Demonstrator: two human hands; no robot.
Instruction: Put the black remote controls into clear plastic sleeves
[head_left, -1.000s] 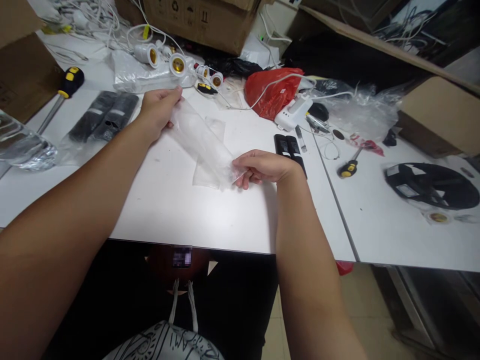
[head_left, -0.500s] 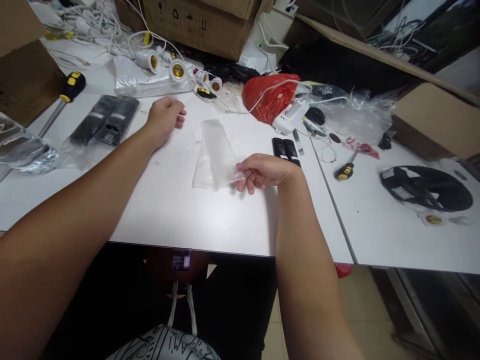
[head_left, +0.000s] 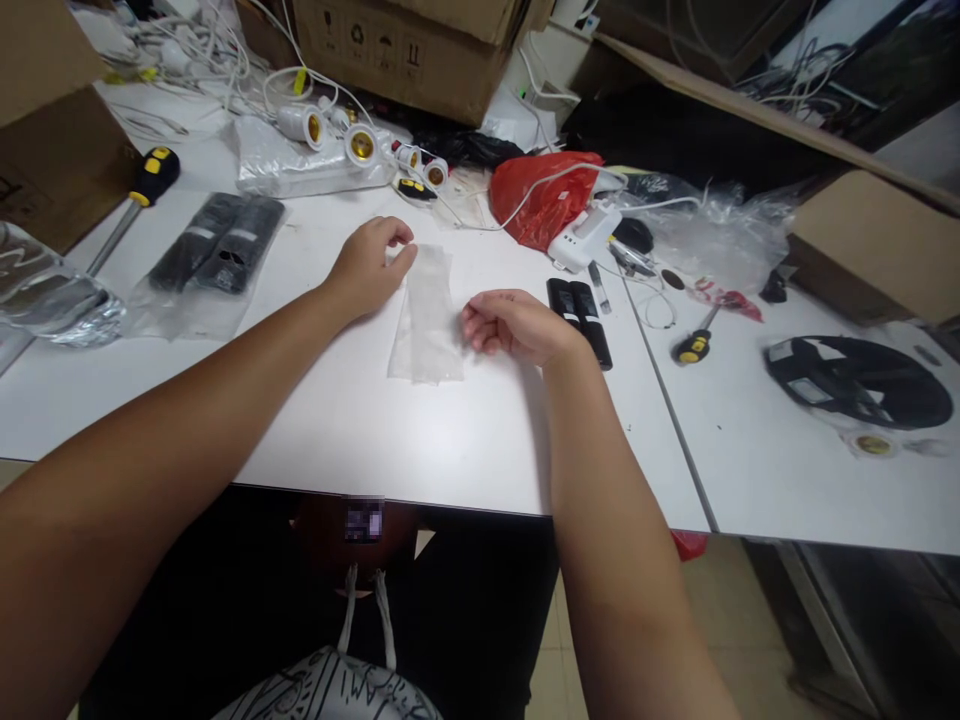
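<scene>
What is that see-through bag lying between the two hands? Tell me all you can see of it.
The clear plastic bag is a long, narrow, thin film pouch, slightly wrinkled, and looks empty. It lies flat on the white table. The left hand touches its upper left edge; the right hand, loosely curled, rests at its right edge.

Both bare forearms extend forward; the left hand and right hand rest palm-down, fingers loosely curled.

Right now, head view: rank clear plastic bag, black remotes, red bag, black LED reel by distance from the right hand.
From the right hand:
1. Clear plastic bag, at its fingertips, left.
2. Black remotes, just right.
3. Red bag, behind.
4. Black LED reel, far right.
</scene>
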